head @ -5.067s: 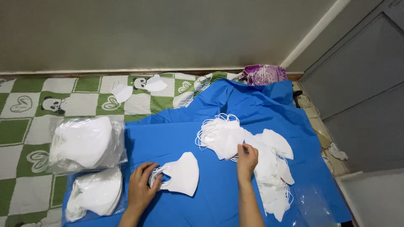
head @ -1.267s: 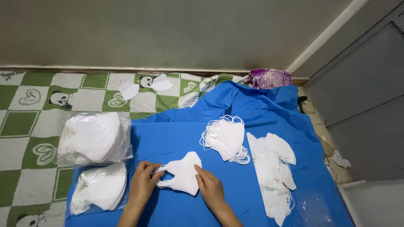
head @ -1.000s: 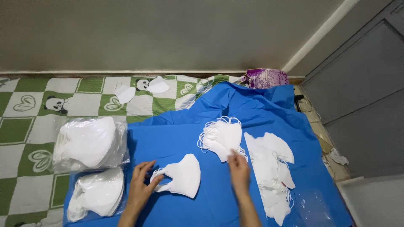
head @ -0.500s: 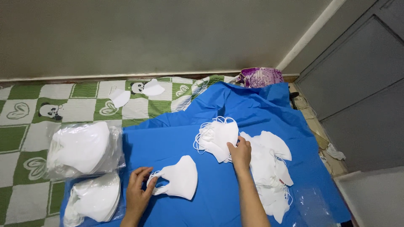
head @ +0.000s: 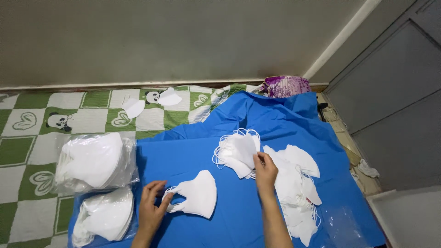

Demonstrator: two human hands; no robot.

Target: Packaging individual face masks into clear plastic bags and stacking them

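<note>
A blue sheet is spread over a green-and-white checked mat. On the sheet, loose white masks lie mid-sheet and toward its right edge; bagged masks rest at its left edge.

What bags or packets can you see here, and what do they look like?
Upper clear bag: left side, on the green checked mat, puffy, stuffed with white masks.
Lower clear bag: just below it, on the blue sheet near the left hand, see-through, also holding white masks.
Empty clear wrapper: bottom right of the blue sheet, flat and shiny.
Purple patterned bag: by the wall, crumpled.
No labels, signs or screens show.
</note>
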